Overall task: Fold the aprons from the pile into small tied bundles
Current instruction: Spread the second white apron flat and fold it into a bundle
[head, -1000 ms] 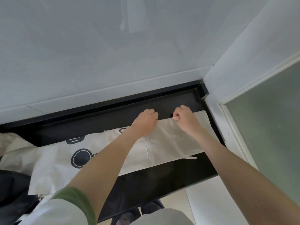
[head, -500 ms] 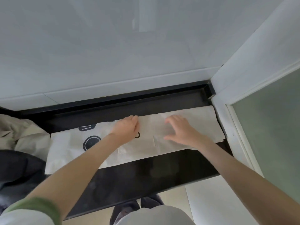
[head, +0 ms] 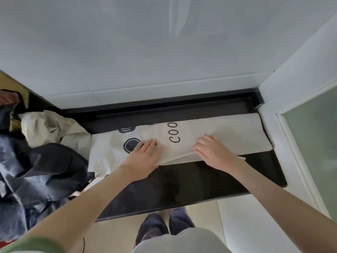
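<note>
cream apron (head: 228,136) folded into strip, not yet tied | pressed by flat, straight-fingered left hand (head: 144,157) and right hand (head: 211,152), nothing gripped | pile (head: 51,161) at frame left not yet folded

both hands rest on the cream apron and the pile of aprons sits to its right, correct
No: the pile sits to its left, as the head view shows. The left hand and right hand do rest on the cream apron.

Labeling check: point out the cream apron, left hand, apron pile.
cream apron (head: 233,136): head view, bare right panel.
left hand (head: 144,159): head view, back of hand.
apron pile (head: 45,128): head view, crumpled cream cloth.
</note>
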A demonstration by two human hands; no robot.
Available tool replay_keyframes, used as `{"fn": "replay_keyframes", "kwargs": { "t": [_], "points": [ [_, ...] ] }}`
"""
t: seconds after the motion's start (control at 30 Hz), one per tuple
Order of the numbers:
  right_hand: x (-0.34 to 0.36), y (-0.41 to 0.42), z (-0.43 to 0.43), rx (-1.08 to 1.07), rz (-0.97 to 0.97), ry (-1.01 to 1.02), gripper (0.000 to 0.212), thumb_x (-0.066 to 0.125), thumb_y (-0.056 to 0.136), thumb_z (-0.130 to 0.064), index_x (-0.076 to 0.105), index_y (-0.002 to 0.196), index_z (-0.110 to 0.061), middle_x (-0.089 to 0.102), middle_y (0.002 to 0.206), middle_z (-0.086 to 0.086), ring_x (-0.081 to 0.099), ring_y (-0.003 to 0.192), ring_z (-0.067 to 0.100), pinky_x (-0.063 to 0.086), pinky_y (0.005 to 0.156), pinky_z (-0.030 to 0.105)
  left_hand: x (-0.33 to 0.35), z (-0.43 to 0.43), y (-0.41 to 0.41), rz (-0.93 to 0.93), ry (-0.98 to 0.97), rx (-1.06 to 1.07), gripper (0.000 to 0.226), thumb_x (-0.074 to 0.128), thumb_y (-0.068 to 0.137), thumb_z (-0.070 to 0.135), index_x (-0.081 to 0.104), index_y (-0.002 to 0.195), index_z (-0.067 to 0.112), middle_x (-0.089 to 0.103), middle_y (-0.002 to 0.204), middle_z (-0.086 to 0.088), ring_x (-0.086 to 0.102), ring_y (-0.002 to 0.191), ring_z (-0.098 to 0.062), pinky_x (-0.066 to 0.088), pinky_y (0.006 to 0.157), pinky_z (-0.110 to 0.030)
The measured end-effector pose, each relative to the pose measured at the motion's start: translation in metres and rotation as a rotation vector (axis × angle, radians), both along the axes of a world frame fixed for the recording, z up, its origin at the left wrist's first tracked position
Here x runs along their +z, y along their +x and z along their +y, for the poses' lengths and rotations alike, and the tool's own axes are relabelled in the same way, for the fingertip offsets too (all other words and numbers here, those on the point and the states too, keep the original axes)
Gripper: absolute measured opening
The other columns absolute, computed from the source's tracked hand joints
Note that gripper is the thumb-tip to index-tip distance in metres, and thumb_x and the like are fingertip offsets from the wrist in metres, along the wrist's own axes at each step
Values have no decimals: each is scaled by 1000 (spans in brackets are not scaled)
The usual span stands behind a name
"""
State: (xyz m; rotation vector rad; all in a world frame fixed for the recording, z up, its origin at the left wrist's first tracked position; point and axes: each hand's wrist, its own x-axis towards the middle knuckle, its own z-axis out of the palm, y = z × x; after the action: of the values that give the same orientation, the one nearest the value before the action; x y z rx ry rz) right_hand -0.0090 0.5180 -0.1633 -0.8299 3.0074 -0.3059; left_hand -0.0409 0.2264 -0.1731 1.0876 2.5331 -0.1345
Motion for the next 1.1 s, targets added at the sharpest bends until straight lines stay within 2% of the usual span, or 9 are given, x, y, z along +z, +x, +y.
{"fn": "replay_keyframes", "kwargs": {
  "t": [0.1,0.23,0.33,0.47,0.57,0.7,0.87,1.0,1.1],
  "points": [
    [24,-7,-8,-166,74,-49,3,66,87,-8,65,89,-10,61,72,1,56,71,24,41,71,34,14,-4,-8,-113,224,170,45,52,96,16,46,140,12,55,134,-17,53,124,-35,44,100,-44],
    [39,1,-42,-191,14,-65,39,64,82,-2,60,121,-9,65,85,8,61,72,24,50,63,34,43,7,-43,-315,235,457,43,27,104,40,58,122,17,64,101,-6,59,101,-28,38,74,-31],
    [18,16,-66,45,-22,47,68,72,76,1,47,138,-9,65,119,12,66,100,26,56,83,38,60,14,-68,-380,212,497,49,23,104,42,58,128,17,62,116,-3,54,114,-24,33,81,-27],
    [3,8,-78,-257,-262,129,60,47,97,-17,22,151,-10,29,154,11,29,141,29,28,114,42,81,17,-83,-349,274,482,51,20,106,37,52,135,9,58,130,-11,51,121,-27,35,94,-30],
    [-2,-1,-74,-488,-302,151,66,44,100,-31,10,153,-11,15,159,10,13,147,27,18,117,41,85,12,-84,-309,366,486,47,23,106,35,53,132,10,64,112,-10,55,113,-28,38,86,-31],
    [-3,-10,-62,-590,-338,206,64,45,100,-31,14,152,-9,26,154,11,28,139,27,27,112,38,89,8,-81,-247,408,478,44,26,105,35,58,119,9,50,69,4,55,82,-24,33,71,-30],
    [-1,-17,-64,-575,-298,314,32,42,99,-20,47,129,-11,49,127,5,41,121,24,33,97,32,92,7,-78,-200,388,443,45,23,105,36,53,128,11,64,93,-9,59,89,-28,40,75,-33],
    [4,-10,-69,-550,-296,266,32,45,96,-20,51,124,-6,53,120,6,46,116,25,34,92,32,87,7,-75,-198,350,448,46,22,105,37,51,132,12,66,107,-12,60,99,-31,45,88,-38],
    [13,-1,-73,-534,-394,56,16,46,94,-14,47,108,-7,55,94,8,55,87,26,34,67,30,85,9,-74,-185,332,455,45,21,106,36,50,131,13,67,107,-12,60,99,-31,46,88,-41]
  ]
}}
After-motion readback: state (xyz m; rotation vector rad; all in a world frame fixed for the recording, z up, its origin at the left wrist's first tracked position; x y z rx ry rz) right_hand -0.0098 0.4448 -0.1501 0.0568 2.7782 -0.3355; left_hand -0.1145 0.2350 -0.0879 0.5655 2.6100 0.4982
